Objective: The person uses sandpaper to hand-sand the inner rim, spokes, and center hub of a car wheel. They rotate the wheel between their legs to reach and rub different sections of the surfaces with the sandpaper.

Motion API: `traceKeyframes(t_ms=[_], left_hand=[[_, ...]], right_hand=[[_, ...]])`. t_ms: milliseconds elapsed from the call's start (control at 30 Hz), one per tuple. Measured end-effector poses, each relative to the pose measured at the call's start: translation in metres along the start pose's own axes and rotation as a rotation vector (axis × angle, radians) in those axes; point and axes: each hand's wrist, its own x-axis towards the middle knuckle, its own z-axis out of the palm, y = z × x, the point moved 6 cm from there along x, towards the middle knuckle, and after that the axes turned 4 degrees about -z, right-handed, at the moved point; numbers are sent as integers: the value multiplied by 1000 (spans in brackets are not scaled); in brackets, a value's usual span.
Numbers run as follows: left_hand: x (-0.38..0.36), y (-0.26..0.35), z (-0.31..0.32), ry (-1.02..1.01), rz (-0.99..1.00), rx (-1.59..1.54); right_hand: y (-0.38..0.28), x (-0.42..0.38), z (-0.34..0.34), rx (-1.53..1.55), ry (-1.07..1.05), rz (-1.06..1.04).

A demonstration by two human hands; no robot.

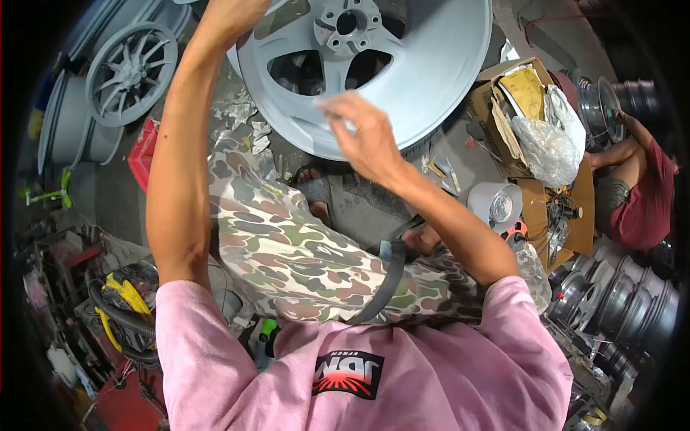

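Note:
A large grey wheel rim (431,79) lies in front of me at the top of the view, its spokes and central hub with bolt holes facing up. My right hand (364,136) is over the near edge of the rim, fingers bent and partly blurred; whether something small is between the fingertips cannot be made out. At the upper left edge of the rim is my left hand (238,13), cut off by the top of the frame, with its fingers out of sight.
Grey rims (131,74) stand at the left. On the right are a cardboard box (496,108) with plastic and sandpaper, a round lamp (496,205), stacked rims (622,298) and another person (640,194) crouching. Yellow hoses (126,305) lie lower left.

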Motion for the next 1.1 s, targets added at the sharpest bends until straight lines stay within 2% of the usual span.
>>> traceKeyframes(t_ms=[33,100,133,200,233,267,300,367,400,433,500,533,567,600,633,667,733,767,833,867,900,933,967,1000,1033,1100], left_hand=[[0,1,-1,5,5,0],[-2,-17,2,-57,-224,67],[1,-10,2,59,149,183],[-3,-10,11,31,117,129],[-9,6,14,12,109,78],[-10,13,17,-7,95,27],[-12,18,19,-10,87,31],[-17,30,23,-42,98,5],[-20,33,21,-40,30,6],[-21,33,21,-37,27,9],[-22,41,17,10,165,77],[-22,42,15,17,160,80],[-23,42,14,23,152,95],[-21,42,14,26,147,111],[-20,39,16,17,142,115],[-18,33,15,35,144,119],[-18,25,15,56,135,131],[-17,22,15,57,124,96],[-16,24,16,58,116,13],[-17,30,16,69,117,10],[-22,38,17,67,90,-9],[-25,41,15,64,61,-23],[-21,37,10,75,53,-13],[-17,34,13,29,78,21],[-15,33,20,-28,106,44],[-15,26,28,36,186,12]], right_hand=[[-2,1,6,-50,-97,-19],[-9,-17,15,42,-190,147],[12,-28,14,17,-292,158],[89,-71,-14,-103,-537,238],[130,-83,-55,-299,-666,126],[176,-78,-99,-774,-846,-43],[199,-49,-149,-1009,-898,76],[214,8,-199,-1664,-785,-76],[219,25,-204,-1741,-629,-119],[220,21,-190,-1738,-630,-124],[250,-9,-135,-1629,-847,155],[288,-38,-96,-1132,-529,271],[270,-51,-33,-817,-341,-10],[218,-33,35,-685,-365,18],[184,-9,87,-528,-621,-125],[127,32,90,-239,-286,12],[69,101,78,196,-76,115],[68,96,81,203,-84,113],[68,78,70,215,10,-70],[124,29,80,-106,-104,-153],[172,-2,62,-176,-338,-92],[229,-28,25,-428,-479,-73],[260,-31,-26,-593,-503,-121],[274,-18,-63,-972,-606,-43],[256,1,-85,-1201,-603,-117],[268,3,-77,-1150,-466,-181]])
